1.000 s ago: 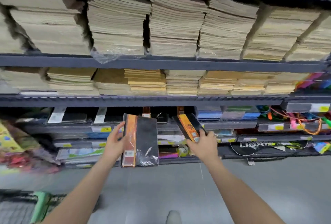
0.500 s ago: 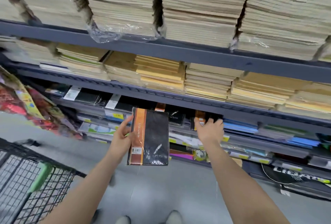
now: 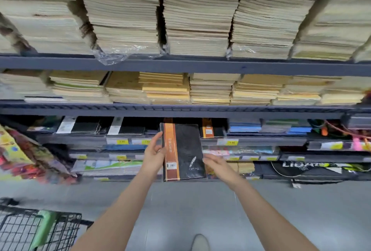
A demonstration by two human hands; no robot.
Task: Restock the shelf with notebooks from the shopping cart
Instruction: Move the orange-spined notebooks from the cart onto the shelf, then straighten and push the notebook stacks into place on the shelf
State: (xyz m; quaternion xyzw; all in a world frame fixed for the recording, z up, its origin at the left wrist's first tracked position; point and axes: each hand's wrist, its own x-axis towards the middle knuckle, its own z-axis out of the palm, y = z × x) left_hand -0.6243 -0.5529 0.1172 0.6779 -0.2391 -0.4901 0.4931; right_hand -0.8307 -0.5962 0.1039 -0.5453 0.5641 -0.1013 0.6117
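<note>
Left hand [image 3: 153,155] grips one black, orange-spined wrapped notebook [image 3: 183,151], not shelved yet; right hand [image 3: 215,164] sits open beside it. Black wire shopping cart [image 3: 26,230] contents unclear, so can't tell what's left.

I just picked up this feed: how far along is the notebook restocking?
Done: one orange-spined notebook of the same kind already lies on the third shelf. In hand: the left hand holds a black notebook upright in front of that shelf, and the right hand reaches its lower right corner. Left: shelving this one. The cart shows only its corner, so what remains inside cannot be told.
</note>
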